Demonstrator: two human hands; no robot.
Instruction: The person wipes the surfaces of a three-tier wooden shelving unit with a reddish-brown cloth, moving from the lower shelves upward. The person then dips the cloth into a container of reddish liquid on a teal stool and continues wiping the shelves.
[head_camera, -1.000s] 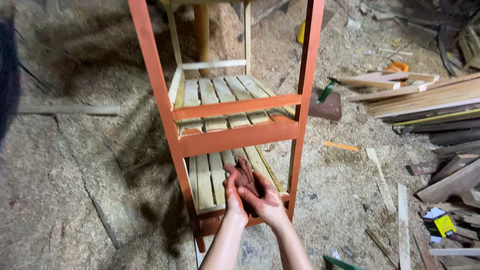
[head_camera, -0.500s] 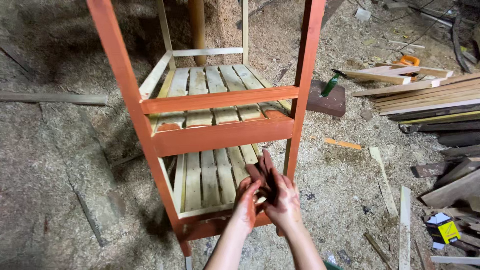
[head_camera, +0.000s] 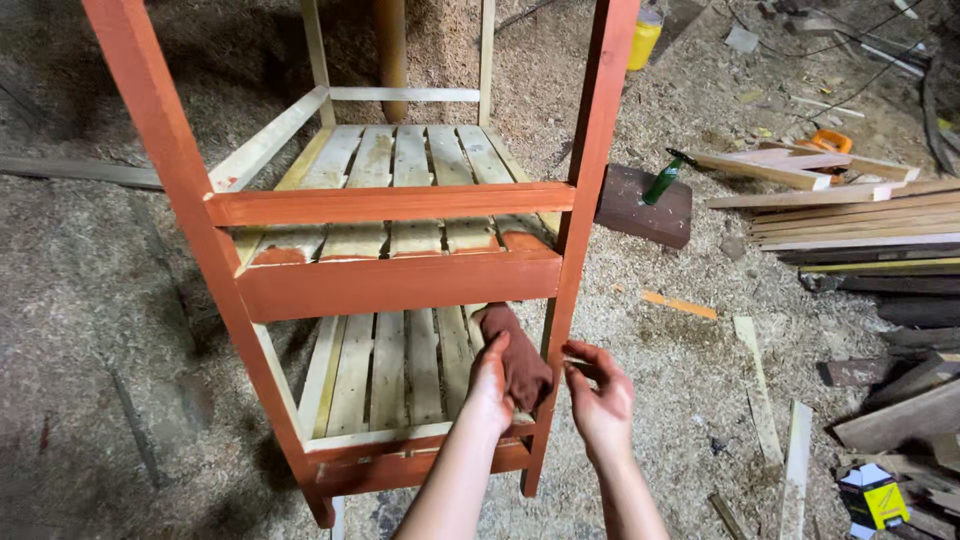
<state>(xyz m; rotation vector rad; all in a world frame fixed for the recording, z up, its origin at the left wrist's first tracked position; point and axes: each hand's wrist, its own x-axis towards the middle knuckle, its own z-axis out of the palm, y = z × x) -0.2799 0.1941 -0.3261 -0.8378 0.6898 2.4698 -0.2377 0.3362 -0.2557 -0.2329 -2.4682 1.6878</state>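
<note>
I have my left hand (head_camera: 492, 385) clutching a stain-soaked rag (head_camera: 517, 358) against the front right post (head_camera: 566, 300) of the wooden rack (head_camera: 390, 280), above the lower shelf. My right hand (head_camera: 600, 400) hovers half-open beside it. I judge staining is underway; next, firm even strokes down the post.

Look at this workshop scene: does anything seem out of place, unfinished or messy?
Yes. The rack is only half stained: front posts and rails are red, the slats and back frame bare. The left hand holds a stained rag; the right hand is smeared red. Sawdust covers the floor.
</note>
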